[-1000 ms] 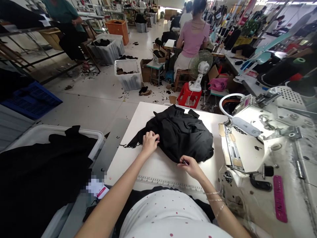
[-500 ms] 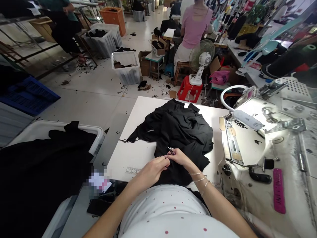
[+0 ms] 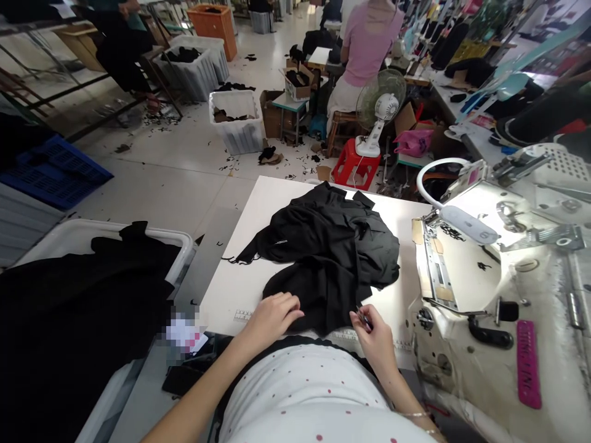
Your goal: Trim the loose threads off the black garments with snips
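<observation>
Far left, blue crate (image 3: pixel 55 172) on the floor. Below it, white plastic bin (image 3: pixel 106 231) heaped with black cloth (image 3: pixel 69 307), its rim near the table's left edge. Just right of the cloth, a blurred white label (image 3: pixel 182 329) and, lower, a black phone (image 3: pixel 182 376).

White table (image 3: pixel 231 289), ruler marks (image 3: pixel 243 316) along its near edge.

Left hand (image 3: pixel 274 317): palm down on the near fold of the garment, fingers loosely curled, open, no pinch seen.

Black garment (image 3: pixel 327 246): bunched in a loose heap mid-table, a thin fringe of threads (image 3: pixel 242 259) trailing left, near fold reaching the table's near edge.

Right hand (image 3: pixel 373 335): thumb and fingers pinched closed on small snips (image 3: pixel 364 318), tips just beside the garment's lower right edge, over bare table.

Beyond the table, co-worker in a pink top (image 3: pixel 369 43) seated with back turned; white fan (image 3: pixel 381 101) on a red stool (image 3: pixel 355 163).

Far right, sewing machine (image 3: pixel 455 320) just beside the table, ring lamp (image 3: pixel 429 175) arching over it, pink strip (image 3: pixel 529 363) lying on its surface.
</observation>
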Available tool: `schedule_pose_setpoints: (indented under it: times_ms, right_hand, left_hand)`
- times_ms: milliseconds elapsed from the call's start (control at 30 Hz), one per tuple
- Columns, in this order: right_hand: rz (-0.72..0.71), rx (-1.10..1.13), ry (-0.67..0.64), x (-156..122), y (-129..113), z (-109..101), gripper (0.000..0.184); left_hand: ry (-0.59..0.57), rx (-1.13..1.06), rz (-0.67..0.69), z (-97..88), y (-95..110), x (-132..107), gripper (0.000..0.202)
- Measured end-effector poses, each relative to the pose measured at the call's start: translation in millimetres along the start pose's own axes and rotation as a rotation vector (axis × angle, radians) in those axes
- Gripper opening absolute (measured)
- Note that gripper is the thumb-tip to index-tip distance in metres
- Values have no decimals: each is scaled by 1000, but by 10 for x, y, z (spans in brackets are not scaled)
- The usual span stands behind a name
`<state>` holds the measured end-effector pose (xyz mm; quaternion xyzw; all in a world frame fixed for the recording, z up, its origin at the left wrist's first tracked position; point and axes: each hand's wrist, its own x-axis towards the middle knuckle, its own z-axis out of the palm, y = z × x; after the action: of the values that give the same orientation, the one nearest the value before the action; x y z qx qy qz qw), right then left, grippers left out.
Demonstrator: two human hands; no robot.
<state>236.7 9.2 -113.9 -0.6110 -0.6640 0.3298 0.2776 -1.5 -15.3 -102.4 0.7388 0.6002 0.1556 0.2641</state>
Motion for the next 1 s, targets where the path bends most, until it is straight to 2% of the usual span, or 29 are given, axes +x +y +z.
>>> schedule_pose_setpoints:
  times_ms: [67,133,233,333,467,533,667,733,833,933,1000]
  right_hand:
    - [-3,18,-12,9,14,70,29]
    - [-59,59,-37,97,-96,128,30]
    - [-181,117,-99,331,-368,225,33]
    - [-274,116,-188,584,-580,363,30]
    - [-263,74,-301,807,-635,554,22]
    - [-246,86,-366,849,-615,605,22]
    - [-239,185,-495,818,-627,553,24]
    - [-230,262,-555,762,-653,471,27]
    - [-138,457,-624,653,-663,353,31]
    - [-51,581,-594,548,-624,299,36]
    - [-33,601,-543,499,-600,293,39]
  left_hand:
    - [121,-21,-58,67,-65,96,17]
    - [191,-14,-77,98,-125,204,23]
    - [221,28,-98,111,-204,376,31]
    - [267,80,-129,92,-276,519,28]
    - [287,111,-75,-13,-316,581,7]
    - [306,110,-42,-90,-286,546,6]
    - [374,5,48,-243,-168,406,10]
    - [344,-139,75,-305,-124,331,13]
    - [234,-235,-12,-371,-94,240,18]
    - [199,-159,-21,-391,-57,184,22]
    - [287,-156,-21,-374,-11,167,25]
